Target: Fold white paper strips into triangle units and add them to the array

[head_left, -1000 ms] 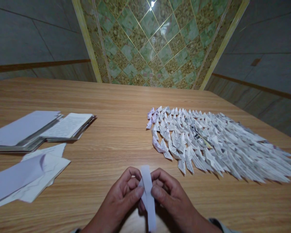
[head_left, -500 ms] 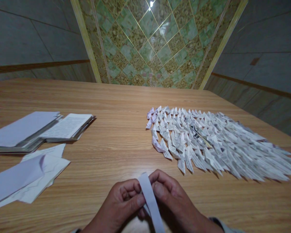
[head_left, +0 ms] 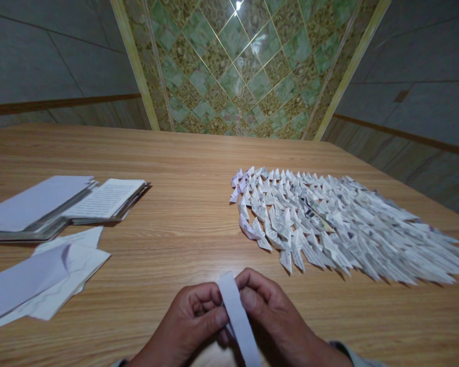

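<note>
A folded white paper (head_left: 238,318) stands between my hands at the near side of the table, its narrow strip-like face slanting down toward the bottom edge. My left hand (head_left: 193,318) pinches it from the left, thumb on the lower layers. On the other side my right hand (head_left: 270,311) is closed on its right edge, thumb and curled index finger near the top. The lower end of the paper runs out of view, and my other fingers behind it are mostly hidden.
Many folded paper boats (head_left: 325,219) stand in close rows at the right. Stacked papers (head_left: 38,201) and a printed stack (head_left: 107,199) lie at the left, with loose sheets (head_left: 26,280) nearer me. Beyond the wooden table (head_left: 168,158) rises a tiled wall (head_left: 233,66).
Almost nothing differs. The folded paper has turned very slightly between my fingers, and both hands keep their hold in the same place.
</note>
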{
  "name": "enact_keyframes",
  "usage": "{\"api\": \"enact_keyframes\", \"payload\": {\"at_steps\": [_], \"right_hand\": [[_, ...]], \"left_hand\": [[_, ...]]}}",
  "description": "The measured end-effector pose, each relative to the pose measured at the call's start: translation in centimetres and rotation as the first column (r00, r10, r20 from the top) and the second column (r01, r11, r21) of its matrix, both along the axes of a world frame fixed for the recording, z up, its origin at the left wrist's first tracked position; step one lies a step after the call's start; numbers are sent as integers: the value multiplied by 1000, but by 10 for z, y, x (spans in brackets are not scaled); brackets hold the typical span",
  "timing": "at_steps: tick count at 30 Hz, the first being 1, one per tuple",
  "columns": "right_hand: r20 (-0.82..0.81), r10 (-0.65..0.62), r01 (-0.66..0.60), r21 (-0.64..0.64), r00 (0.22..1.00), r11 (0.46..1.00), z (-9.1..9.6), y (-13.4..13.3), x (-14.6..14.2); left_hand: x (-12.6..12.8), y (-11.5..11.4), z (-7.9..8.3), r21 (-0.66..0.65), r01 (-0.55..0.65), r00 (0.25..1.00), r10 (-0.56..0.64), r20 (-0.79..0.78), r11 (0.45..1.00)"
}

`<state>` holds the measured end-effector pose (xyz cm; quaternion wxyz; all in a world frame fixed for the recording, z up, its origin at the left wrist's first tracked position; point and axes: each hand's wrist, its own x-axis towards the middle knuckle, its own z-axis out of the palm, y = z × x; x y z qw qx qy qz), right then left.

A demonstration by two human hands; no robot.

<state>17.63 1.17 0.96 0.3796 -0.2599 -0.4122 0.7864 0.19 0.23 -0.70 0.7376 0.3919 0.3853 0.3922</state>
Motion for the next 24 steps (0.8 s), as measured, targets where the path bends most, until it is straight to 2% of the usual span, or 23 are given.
{"api": "enact_keyframes", "payload": {"at_steps": [4, 9, 12, 14, 17, 20, 24], "right_hand": [[11, -14, 13, 24, 1000, 1000, 2, 0, 2], [265, -140, 87, 202, 954, 976, 15, 5, 6], [331, -169, 91, 239, 928, 967, 18, 7, 4], [380, -219, 111, 285, 899, 952, 15, 7, 2], [482, -382, 170, 426, 789, 889, 7, 6, -1], [513, -489, 160, 556, 706, 815, 1, 5, -2], [496, -569, 79, 705, 656, 705, 0, 2, -3]], "left_hand": [[-1, 1, -1, -8, -9, 1000, 9, -9, 1000], [-1, 3, 5, 27, -53, 999, 53, -8, 998], [-1, 3, 11, 40, -92, 995, 93, -18, 995], [0, 3, 13, 87, -156, 986, 160, -50, 984], [2, -1, 14, 214, -240, 947, 277, -163, 947], [6, -7, 13, 360, -210, 913, 314, -260, 909], [15, -14, 9, 495, -163, 880, 353, -318, 853]]}}
